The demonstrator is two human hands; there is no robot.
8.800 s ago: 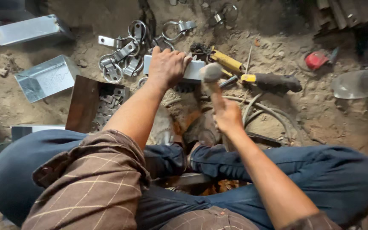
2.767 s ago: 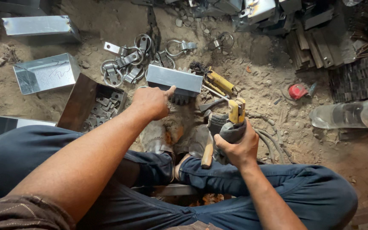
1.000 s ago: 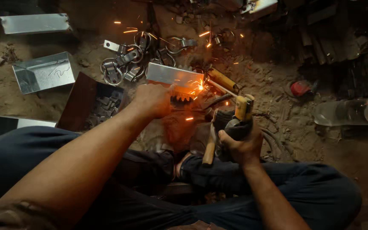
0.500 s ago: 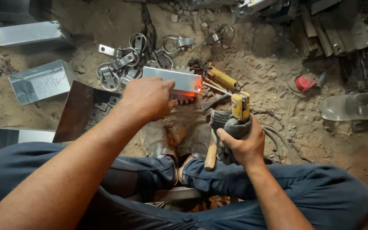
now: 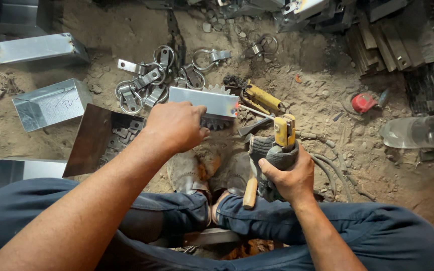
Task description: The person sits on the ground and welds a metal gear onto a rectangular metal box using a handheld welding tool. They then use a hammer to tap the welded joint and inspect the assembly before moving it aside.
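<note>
My left hand (image 5: 174, 125) presses down on a shiny rectangular metal box piece (image 5: 207, 100) that lies on a toothed metal part on the dirt. My right hand (image 5: 287, 173) grips a welding electrode holder (image 5: 283, 135) with yellow jaws. Its thin rod (image 5: 249, 110) points left at the box's right end. A wooden-handled hammer (image 5: 251, 188) lies under that hand. My feet (image 5: 197, 170) sit just below the box.
Several metal ring clamps (image 5: 146, 83) lie behind the box. Metal box pieces (image 5: 51, 103) and an open brown tray of parts (image 5: 101, 140) are at left. A yellow-handled tool (image 5: 262, 98), a red object (image 5: 363, 103), a plastic bottle (image 5: 420, 131) and cables (image 5: 330, 165) lie at right.
The sparks and red glow at the box's right end have stopped. The electrode tip has drawn slightly back. My left hand stays on the box.
</note>
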